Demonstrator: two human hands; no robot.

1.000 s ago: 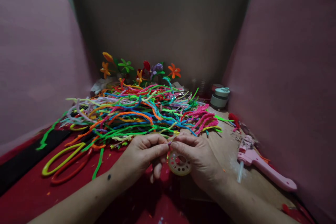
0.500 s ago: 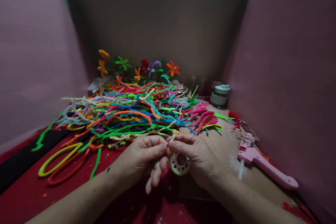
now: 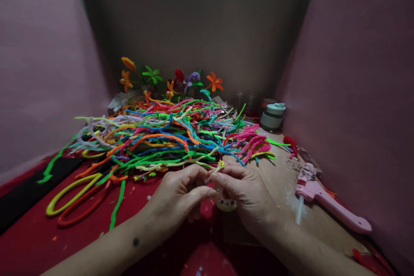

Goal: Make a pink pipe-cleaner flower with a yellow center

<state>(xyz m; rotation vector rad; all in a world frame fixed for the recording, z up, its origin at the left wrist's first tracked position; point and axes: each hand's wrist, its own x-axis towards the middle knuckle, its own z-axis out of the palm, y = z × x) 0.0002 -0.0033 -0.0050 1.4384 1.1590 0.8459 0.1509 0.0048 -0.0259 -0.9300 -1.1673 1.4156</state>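
Observation:
A small bundle of pale stems with yellow tips, like flower stamens [image 3: 221,164], sticks up between my hands. My right hand [image 3: 246,189] pinches it between thumb and forefinger. Beneath the right fingers hangs a whitish plastic spool with holes [image 3: 227,205], tilted and partly covered by the hand. My left hand [image 3: 181,192] is curled at the lower end of the stems, its forefinger and thumb close to the right fingertips. What the left fingers grip is hidden.
A large heap of coloured pipe cleaners [image 3: 155,138] lies ahead, with fuzzy flowers [image 3: 152,75] behind it. Scissors with yellow and red handles [image 3: 86,205] lie left. At right are a pink glue gun [image 3: 333,207] on a brown board [image 3: 271,181] and a lidded bottle [image 3: 272,117].
The left thumb has lifted and shifted right, and the other left fingers have drawn in underneath. The stamens have moved slightly right, and the spool has tilted and is more covered.

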